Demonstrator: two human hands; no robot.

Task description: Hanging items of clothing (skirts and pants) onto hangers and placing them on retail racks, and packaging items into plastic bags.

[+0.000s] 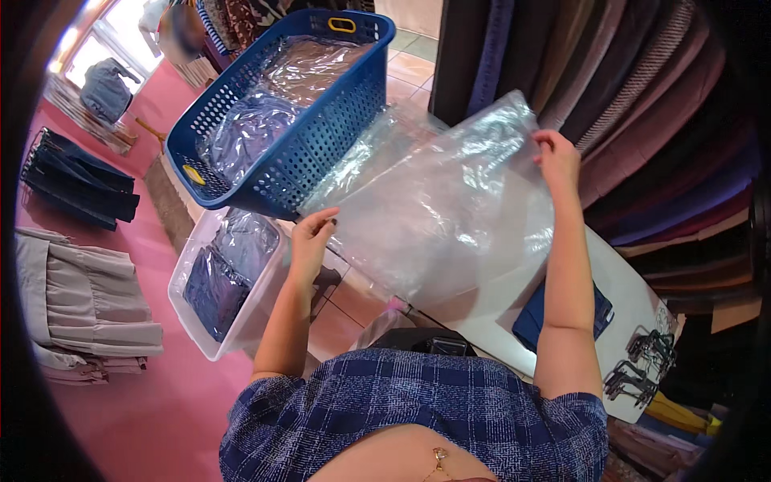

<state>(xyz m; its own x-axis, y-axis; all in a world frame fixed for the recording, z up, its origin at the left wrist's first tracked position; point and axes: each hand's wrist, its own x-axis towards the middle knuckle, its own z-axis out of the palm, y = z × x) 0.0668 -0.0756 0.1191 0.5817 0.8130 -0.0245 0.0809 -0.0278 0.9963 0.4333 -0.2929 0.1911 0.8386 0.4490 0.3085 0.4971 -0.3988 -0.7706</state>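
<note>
A large clear plastic bag is stretched between my hands above the white table. My left hand pinches its near left edge. At the far right corner my right hand grips the other side. The plastic looks flat, and I see no garment inside it. More clear plastic lies beneath and beyond it, against the blue basket. A folded dark blue garment rests on the table, partly covered by my right forearm.
A blue perforated basket holds plastic-wrapped clothes. Below it, a white bin contains wrapped denim. Black clip hangers lie at the table's right end. Hanging garments line the right side. Skirts hang on the pink wall.
</note>
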